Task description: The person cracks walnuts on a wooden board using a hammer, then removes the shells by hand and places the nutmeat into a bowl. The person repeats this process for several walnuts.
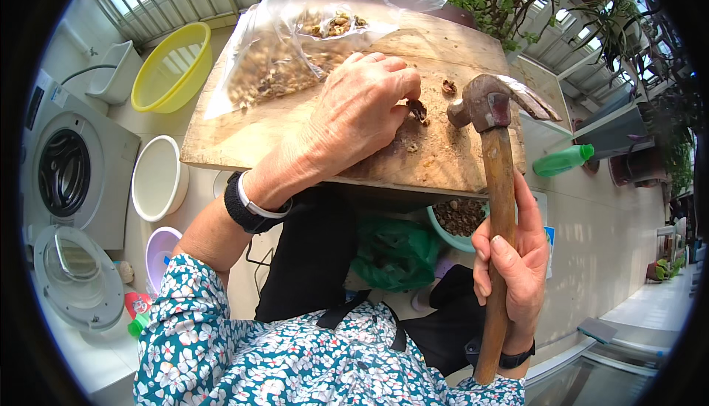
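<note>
My right hand (pixel 515 267) grips the wooden handle of a claw hammer (pixel 496 146), whose steel head is raised over the right side of a thick wooden board (pixel 260 140). My left hand (pixel 360 107) is curled low over the board, thumb and forefinger pinching a dark cracked walnut shell piece (pixel 417 111); its other fingertips are hidden. Another shell fragment (pixel 449 86) lies to the right, with small crumbs around it. Beyond my left hand is a clear plastic bag (pixel 271 74) holding many light-brown nut pieces.
Below the board, a teal basin (pixel 468 244) holds dark shells beside a green plastic bag (pixel 396 254). Yellow (pixel 171 71) and white (pixel 160 179) basins stand left, near a washing machine (pixel 83 157) with its door open. A green bottle (pixel 562 161) and potted plants (pixel 498 4) are at right.
</note>
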`<state>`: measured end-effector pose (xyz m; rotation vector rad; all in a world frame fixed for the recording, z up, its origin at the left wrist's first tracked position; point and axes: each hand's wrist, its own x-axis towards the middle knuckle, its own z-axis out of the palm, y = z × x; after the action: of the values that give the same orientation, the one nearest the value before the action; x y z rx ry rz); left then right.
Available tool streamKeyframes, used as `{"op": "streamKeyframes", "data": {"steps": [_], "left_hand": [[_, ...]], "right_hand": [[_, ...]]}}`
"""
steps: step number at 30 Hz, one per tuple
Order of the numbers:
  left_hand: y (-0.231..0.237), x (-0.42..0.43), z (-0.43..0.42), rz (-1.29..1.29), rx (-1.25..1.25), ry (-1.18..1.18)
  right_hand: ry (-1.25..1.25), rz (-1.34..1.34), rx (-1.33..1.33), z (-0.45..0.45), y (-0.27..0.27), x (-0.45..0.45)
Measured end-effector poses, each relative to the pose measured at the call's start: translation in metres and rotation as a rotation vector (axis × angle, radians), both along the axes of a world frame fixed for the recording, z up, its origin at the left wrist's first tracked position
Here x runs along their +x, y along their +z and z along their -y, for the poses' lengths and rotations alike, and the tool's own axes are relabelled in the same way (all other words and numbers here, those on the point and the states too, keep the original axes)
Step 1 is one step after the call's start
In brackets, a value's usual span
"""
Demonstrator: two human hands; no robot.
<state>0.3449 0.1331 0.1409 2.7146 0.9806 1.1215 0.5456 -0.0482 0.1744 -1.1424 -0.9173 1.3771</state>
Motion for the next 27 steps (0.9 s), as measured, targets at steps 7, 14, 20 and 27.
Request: {"op": "streamKeyframes", "data": {"steps": [7, 14, 20, 27], "left_hand": [[0.008, -0.006, 0.018, -0.136, 0.202, 0.028], [0.008, -0.017, 0.031, -0.050, 0.082, 0.033], [0.004, -0.013, 0.030, -0.024, 0.039, 0.012], [0.002, -0.012, 0.024, -0.005, 0.041, 0.000]], "right_hand": [[0.013, 0.004, -0.011, 0.004, 0.003, -0.002], [0.033, -0.012, -0.014, 0.001, 0.004, -0.005], [0.025, -0.017, 0.001, 0.006, 0.016, -0.013], [0.124, 0.038, -0.059, -0.003, 0.015, -0.018]]}}
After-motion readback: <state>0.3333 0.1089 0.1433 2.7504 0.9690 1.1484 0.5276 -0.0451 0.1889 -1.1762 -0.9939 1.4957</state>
